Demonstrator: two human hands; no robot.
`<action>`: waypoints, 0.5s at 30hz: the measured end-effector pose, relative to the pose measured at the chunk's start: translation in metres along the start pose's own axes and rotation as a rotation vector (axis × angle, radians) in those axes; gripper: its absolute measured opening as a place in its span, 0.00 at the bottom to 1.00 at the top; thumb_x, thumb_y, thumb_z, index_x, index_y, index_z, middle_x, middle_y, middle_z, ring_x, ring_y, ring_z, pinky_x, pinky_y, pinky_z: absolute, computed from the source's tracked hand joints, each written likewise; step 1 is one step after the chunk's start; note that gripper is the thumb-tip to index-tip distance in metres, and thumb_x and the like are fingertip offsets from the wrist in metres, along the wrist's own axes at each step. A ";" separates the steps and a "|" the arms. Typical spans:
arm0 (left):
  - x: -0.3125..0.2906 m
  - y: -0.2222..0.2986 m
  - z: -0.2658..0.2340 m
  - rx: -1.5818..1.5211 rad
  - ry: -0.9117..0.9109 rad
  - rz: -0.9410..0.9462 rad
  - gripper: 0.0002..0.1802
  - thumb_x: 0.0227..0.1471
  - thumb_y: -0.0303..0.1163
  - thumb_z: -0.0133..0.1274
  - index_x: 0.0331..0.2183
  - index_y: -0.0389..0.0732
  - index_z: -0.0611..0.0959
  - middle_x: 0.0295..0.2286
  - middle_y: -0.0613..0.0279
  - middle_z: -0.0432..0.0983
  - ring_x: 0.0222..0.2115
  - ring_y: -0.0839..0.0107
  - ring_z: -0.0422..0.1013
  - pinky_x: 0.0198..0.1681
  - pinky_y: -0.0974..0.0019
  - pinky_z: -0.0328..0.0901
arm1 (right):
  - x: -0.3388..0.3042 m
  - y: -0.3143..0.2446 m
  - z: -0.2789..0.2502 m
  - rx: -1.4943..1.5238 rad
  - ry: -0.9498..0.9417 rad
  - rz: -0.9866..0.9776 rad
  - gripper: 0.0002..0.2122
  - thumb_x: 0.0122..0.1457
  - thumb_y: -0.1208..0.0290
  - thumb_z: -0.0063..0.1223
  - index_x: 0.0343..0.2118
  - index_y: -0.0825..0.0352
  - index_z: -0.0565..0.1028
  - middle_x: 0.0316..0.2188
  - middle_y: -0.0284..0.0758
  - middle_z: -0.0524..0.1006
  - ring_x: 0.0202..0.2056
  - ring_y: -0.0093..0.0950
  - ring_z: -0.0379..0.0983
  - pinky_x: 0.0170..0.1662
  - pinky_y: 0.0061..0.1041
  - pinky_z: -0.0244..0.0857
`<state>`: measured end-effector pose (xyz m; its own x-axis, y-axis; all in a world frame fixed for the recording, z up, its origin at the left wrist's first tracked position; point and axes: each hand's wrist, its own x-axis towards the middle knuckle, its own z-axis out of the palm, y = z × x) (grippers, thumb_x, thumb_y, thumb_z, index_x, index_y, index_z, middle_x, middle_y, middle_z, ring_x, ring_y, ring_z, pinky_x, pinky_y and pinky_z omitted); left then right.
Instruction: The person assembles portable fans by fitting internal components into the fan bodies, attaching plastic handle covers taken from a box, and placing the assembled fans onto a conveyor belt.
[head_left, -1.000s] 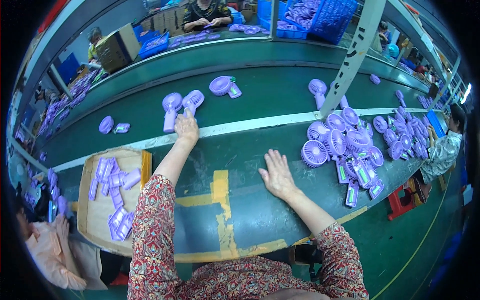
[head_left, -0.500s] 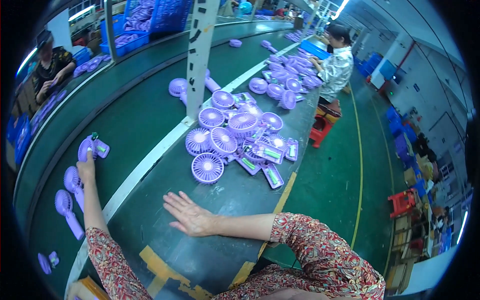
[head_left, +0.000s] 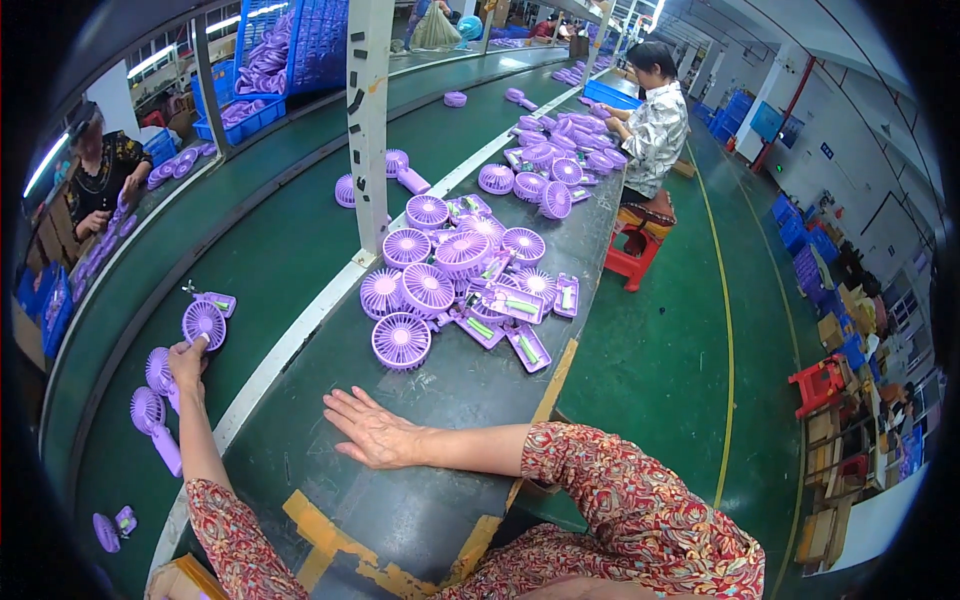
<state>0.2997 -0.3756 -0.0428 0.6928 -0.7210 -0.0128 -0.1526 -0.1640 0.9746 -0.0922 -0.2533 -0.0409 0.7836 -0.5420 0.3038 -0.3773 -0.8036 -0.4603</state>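
Note:
On the green conveyor belt at the left, my left hand grips the edge of a purple handheld fan, fingertips on its round grille. Beside that fan lies an open purple handle part with a small loose piece near it. Close below the hand are two more fans, one partly behind my fingers and another fan with its handle toward me. My right hand lies flat on the dark worktable, fingers spread and holding nothing. Ahead of it is a heap of purple fans, some with open handles showing green cylinders.
A white post rises from the white rail between belt and table. Farther along, a co-worker in a light shirt sits by a second fan pile. Another person works across the belt. Blue crates stand beyond it.
The fan at my left hand now shows its round grille more face-on. My right hand stays flat on the table. The whole view has shifted slightly.

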 end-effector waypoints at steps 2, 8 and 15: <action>-0.017 0.010 -0.007 -0.049 -0.071 -0.027 0.14 0.39 0.39 0.61 0.23 0.43 0.73 0.18 0.70 0.67 0.20 0.78 0.66 0.23 0.75 0.63 | 0.000 0.000 0.002 0.008 0.016 -0.012 0.26 0.58 0.62 0.44 0.53 0.79 0.60 0.57 0.53 0.54 0.62 0.45 0.43 0.63 0.43 0.34; -0.125 0.075 -0.008 -0.328 -0.190 0.035 0.10 0.47 0.40 0.53 0.27 0.43 0.76 0.21 0.71 0.69 0.23 0.78 0.69 0.27 0.74 0.67 | -0.009 0.009 0.006 -0.029 0.086 -0.008 0.26 0.57 0.61 0.45 0.53 0.76 0.60 0.57 0.52 0.56 0.61 0.44 0.47 0.63 0.42 0.37; -0.264 0.104 -0.041 -0.424 -0.293 0.055 0.11 0.47 0.31 0.46 0.35 0.40 0.75 0.27 0.71 0.71 0.24 0.83 0.67 0.27 0.76 0.65 | -0.010 0.000 -0.017 0.298 0.408 0.100 0.32 0.57 0.56 0.47 0.57 0.74 0.52 0.57 0.53 0.54 0.60 0.45 0.49 0.62 0.35 0.45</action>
<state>0.1300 -0.1744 0.0709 0.4565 -0.8889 0.0379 0.1578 0.1229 0.9798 -0.1087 -0.2523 -0.0298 0.4722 -0.7120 0.5197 -0.2364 -0.6703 -0.7034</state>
